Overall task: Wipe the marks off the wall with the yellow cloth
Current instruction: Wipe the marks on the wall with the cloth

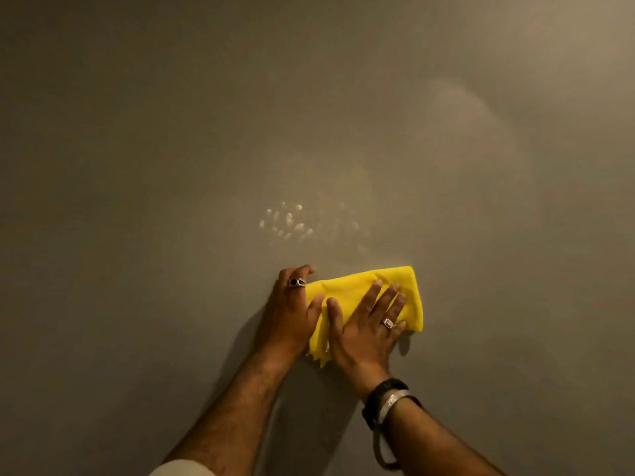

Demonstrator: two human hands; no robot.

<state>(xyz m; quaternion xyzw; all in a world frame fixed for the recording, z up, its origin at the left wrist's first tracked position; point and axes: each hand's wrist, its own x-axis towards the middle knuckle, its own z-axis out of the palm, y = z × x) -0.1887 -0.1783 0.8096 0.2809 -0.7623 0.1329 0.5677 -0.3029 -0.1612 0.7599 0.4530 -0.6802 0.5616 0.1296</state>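
A folded yellow cloth point(347, 286) lies flat against the grey-brown wall point(137, 132). My right hand point(367, 324) presses on the cloth with its fingers spread, a ring on one finger. My left hand point(292, 307) rests on the wall at the cloth's left edge, thumb on the fabric, wearing a dark-stoned ring. A cluster of pale, shiny marks point(287, 223) sits on the wall just above the cloth and hands. A fainter smudged patch point(343, 214) spreads to the right of those marks.
The wall fills the whole view, dimly lit, with a lighter hazy patch point(460, 111) at the upper right. A dark band and a metal bracelet point(390, 403) circle my right wrist. A pale sleeve edge point(182, 468) shows at the bottom.
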